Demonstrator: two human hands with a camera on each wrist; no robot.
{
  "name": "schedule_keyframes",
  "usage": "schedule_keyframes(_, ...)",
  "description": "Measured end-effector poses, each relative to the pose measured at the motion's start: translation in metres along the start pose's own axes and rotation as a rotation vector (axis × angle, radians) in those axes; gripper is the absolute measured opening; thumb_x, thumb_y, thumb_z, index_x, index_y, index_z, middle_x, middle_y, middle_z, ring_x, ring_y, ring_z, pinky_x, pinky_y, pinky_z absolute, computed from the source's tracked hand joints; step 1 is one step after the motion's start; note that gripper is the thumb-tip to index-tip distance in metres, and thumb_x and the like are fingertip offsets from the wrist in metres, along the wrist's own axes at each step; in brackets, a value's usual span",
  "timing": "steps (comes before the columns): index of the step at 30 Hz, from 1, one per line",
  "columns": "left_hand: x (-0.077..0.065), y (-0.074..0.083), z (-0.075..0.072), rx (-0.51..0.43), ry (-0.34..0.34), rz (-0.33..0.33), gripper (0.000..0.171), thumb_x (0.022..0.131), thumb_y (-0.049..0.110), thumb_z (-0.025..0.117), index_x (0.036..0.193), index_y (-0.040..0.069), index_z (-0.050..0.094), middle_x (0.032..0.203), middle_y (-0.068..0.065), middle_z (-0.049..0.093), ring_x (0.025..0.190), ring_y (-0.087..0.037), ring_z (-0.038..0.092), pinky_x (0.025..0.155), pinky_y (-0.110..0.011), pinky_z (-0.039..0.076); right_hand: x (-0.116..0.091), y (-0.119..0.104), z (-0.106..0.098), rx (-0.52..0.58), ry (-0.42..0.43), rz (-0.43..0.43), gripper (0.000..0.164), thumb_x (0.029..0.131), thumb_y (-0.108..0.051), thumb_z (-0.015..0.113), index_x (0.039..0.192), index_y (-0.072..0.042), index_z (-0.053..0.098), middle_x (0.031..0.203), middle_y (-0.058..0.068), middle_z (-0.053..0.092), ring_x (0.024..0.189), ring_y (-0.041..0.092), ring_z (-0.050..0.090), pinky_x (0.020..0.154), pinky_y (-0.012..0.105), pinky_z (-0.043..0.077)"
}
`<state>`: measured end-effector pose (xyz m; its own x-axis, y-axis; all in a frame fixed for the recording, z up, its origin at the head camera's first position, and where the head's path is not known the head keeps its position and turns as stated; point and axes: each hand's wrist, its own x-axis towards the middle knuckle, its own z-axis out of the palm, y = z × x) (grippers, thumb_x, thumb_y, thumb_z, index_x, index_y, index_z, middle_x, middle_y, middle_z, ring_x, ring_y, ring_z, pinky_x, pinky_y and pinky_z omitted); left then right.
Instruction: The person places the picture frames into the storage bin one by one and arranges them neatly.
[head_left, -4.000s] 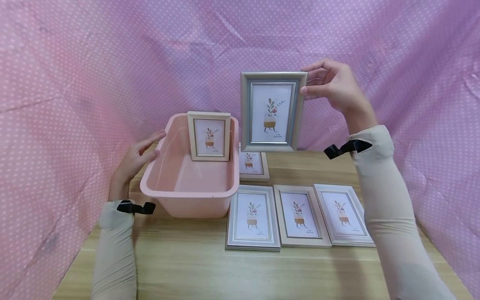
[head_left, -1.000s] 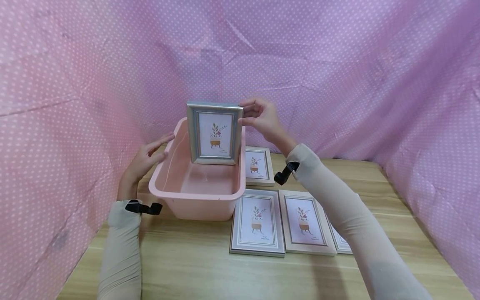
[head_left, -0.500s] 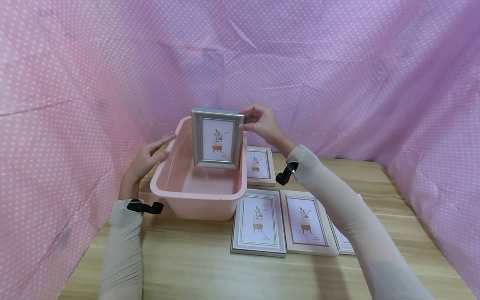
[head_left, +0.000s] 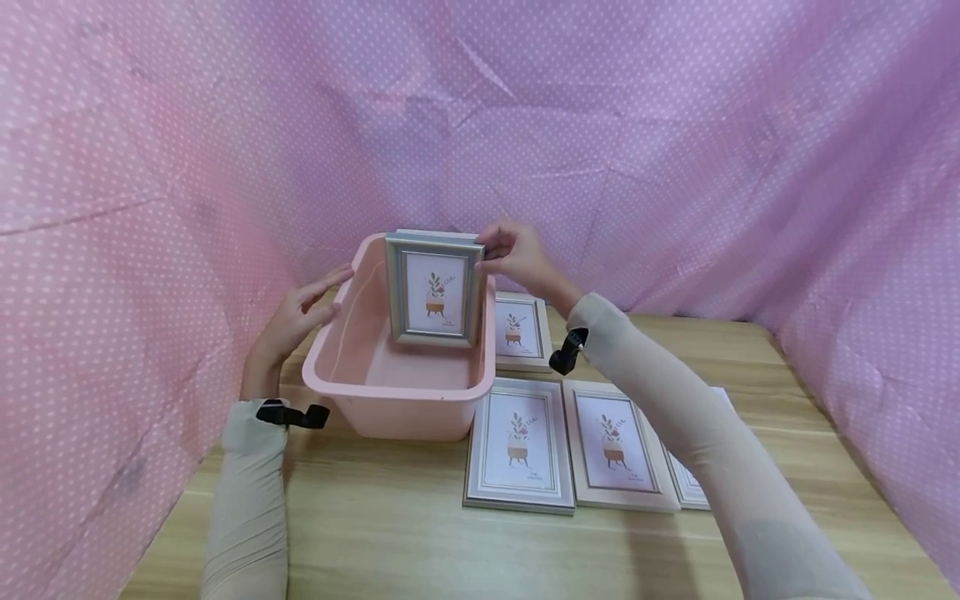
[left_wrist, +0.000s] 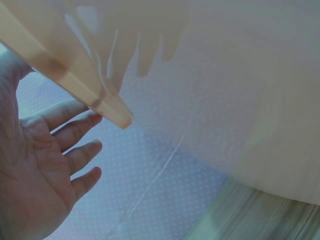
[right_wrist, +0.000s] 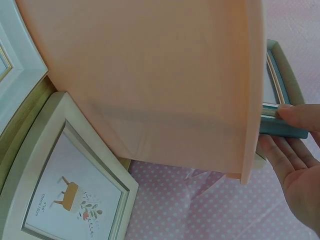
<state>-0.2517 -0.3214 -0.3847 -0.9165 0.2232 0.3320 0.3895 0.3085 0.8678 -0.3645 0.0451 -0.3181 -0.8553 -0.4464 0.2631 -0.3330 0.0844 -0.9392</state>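
While two hands (head_left: 290, 323) (head_left: 525, 260) flank one tub (head_left: 405, 415), two frames (head_left: 436, 298) stand inside, four (head_left: 518, 450) outside

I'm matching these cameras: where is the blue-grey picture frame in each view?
Head: near the centre, the blue-grey frame, partly inside the pink tub, pinched by the right hand.
Left wrist: not in it.
Right wrist: near the right edge, beside the pink tub.
Shared landmark: the pink tub, in all three.
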Motion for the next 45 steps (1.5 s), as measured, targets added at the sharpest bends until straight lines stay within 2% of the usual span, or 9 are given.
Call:
schedule_keyframes(4, 0.000, -0.001, 0.001, -0.012, 0.001, 0.005, 0.051, 0.100, 0.006, 0.056, 0.150, 0.001, 0.048, 0.164, -0.016, 0.035, 0.156, -0.029, 0.025, 0.126, -0.053, 0.022, 0.000, 0.006, 0.004, -0.013, 0.010, 0.016, 0.035, 0.074, 0.022, 0.074, 0.104, 0.006, 0.067, 0.094, 0.012, 0.075, 0.078, 0.013, 0.071, 0.078, 0.026, 0.061)
schedule_keyframes(9, 0.001, 0.000, 0.002, -0.015, 0.004, -0.003, 0.051, 0.100, 0.007, 0.056, 0.150, 0.002, 0.048, 0.164, -0.014, 0.037, 0.156, -0.026, 0.025, 0.125, -0.044, 0.026, 0.002, 0.006, 0.005, -0.038, -0.001, 0.039, 0.034, 0.075, 0.022, 0.074, 0.104, 0.006, 0.066, 0.092, 0.008, 0.074, 0.078, 0.012, 0.070, 0.077, 0.024, 0.060)
schedule_keyframes(16, 0.003, 0.001, 0.001, -0.001, 0.009, 0.005, 0.051, 0.100, 0.008, 0.056, 0.150, 0.002, 0.048, 0.162, -0.015, 0.039, 0.157, -0.027, 0.024, 0.125, -0.057, 0.021, 0.007, 0.006, 0.007, -0.075, -0.034, 0.036, 0.034, 0.074, 0.023, 0.074, 0.103, 0.008, 0.064, 0.089, 0.009, 0.070, 0.077, 0.012, 0.068, 0.076, 0.023, 0.060)
schedule_keyframes(21, 0.002, 0.000, 0.001, 0.007, 0.004, -0.002, 0.051, 0.100, 0.008, 0.057, 0.151, 0.003, 0.048, 0.162, -0.015, 0.039, 0.156, -0.028, 0.025, 0.125, -0.058, 0.021, 0.006, 0.005, 0.010, -0.124, -0.044, 0.035, 0.032, 0.074, 0.023, 0.074, 0.102, 0.010, 0.063, 0.092, 0.016, 0.069, 0.079, 0.014, 0.068, 0.077, 0.023, 0.060)
schedule_keyframes(24, 0.001, 0.000, 0.001, 0.012, 0.000, 0.002, 0.051, 0.101, 0.009, 0.056, 0.151, 0.003, 0.048, 0.163, -0.015, 0.038, 0.156, -0.029, 0.026, 0.125, -0.050, 0.024, 0.005, 0.004, 0.012, -0.144, -0.049, 0.026, 0.032, 0.074, 0.023, 0.073, 0.103, 0.012, 0.063, 0.097, 0.023, 0.069, 0.080, 0.016, 0.068, 0.078, 0.023, 0.060)
schedule_keyframes(28, 0.000, -0.001, 0.000, 0.008, 0.009, 0.022, 0.050, 0.101, 0.008, 0.056, 0.150, 0.001, 0.049, 0.162, -0.017, 0.039, 0.155, -0.028, 0.027, 0.120, -0.026, 0.031, 0.006, 0.003, 0.013, -0.155, -0.054, 0.014, 0.032, 0.075, 0.023, 0.073, 0.104, 0.013, 0.062, 0.100, 0.028, 0.068, 0.082, 0.018, 0.069, 0.079, 0.023, 0.060)
schedule_keyframes(30, 0.000, -0.001, 0.001, 0.002, 0.011, 0.030, 0.049, 0.101, 0.007, 0.056, 0.149, 0.000, 0.049, 0.161, -0.018, 0.039, 0.156, -0.028, 0.027, 0.117, -0.018, 0.032, 0.007, 0.003, 0.012, -0.162, -0.058, 0.012, 0.031, 0.076, 0.023, 0.072, 0.104, 0.013, 0.062, 0.101, 0.027, 0.068, 0.083, 0.019, 0.069, 0.079, 0.023, 0.060)
schedule_keyframes(38, -0.001, -0.001, -0.001, -0.002, 0.003, 0.023, 0.050, 0.101, 0.006, 0.056, 0.150, -0.001, 0.048, 0.162, -0.019, 0.037, 0.155, -0.030, 0.026, 0.116, -0.018, 0.032, 0.013, 0.008, 0.006, -0.151, -0.054, 0.047, 0.028, 0.077, 0.019, 0.074, 0.102, 0.009, 0.065, 0.098, 0.018, 0.072, 0.084, 0.014, 0.068, 0.079, 0.022, 0.059)
schedule_keyframes(45, 0.000, 0.001, -0.001, 0.012, 0.008, 0.027, 0.049, 0.101, 0.006, 0.055, 0.149, -0.001, 0.049, 0.161, -0.019, 0.039, 0.155, -0.029, 0.027, 0.110, -0.011, 0.035, 0.014, 0.009, 0.002, -0.163, -0.033, 0.063, 0.028, 0.079, 0.016, 0.075, 0.106, 0.011, 0.067, 0.107, 0.025, 0.072, 0.085, 0.013, 0.068, 0.080, 0.023, 0.058)
